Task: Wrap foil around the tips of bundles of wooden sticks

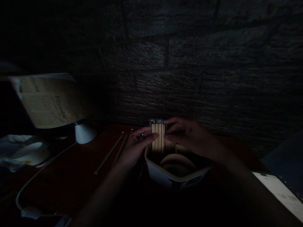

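Observation:
Both my hands hold a clear plastic packet of thin wooden sticks upright above a pale box. My left hand pinches its left edge, with the thumb across the front. On the right edge, my right hand grips it between thumb and fingers. The lower end of the packet reaches down behind the box's near rim. Inside the box lies a round light-brown thing, partly in shadow; its kind is hard to make out.
Two thin metallic rods lie left of my left hand. A lamp with a printed shade and white base stands farther left, near a crumpled bag. A lit phone screen shows at right. A dark brick wall rises behind.

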Tool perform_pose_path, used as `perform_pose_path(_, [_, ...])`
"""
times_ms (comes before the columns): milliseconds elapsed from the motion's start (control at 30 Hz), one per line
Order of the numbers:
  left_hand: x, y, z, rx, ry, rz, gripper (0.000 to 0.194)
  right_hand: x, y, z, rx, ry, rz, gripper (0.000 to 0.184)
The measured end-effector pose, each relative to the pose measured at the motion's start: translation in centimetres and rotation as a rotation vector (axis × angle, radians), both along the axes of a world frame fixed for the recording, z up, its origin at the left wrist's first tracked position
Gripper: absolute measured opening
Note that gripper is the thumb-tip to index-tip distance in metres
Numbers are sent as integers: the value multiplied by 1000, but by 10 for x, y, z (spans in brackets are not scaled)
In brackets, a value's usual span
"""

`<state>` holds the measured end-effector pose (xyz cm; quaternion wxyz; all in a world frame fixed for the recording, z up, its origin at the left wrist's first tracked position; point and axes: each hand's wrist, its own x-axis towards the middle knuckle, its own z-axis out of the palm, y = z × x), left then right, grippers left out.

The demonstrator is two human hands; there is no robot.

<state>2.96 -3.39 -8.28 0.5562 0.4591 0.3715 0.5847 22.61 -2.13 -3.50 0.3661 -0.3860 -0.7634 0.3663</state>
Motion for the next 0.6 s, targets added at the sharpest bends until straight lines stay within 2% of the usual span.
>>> perform_pose_path(267, [-1, 0, -2, 8, 13, -11, 31, 0, -1, -3, 6, 2, 7, 37])
perform_pose_path(467, [-1, -2, -3, 9, 50, -96, 29, -1, 0, -5, 13, 4, 31, 35])
perform_pose_path(600, [-2, -3, -3, -10, 60, -95, 26, -1, 0, -5, 4, -17, 23, 38])
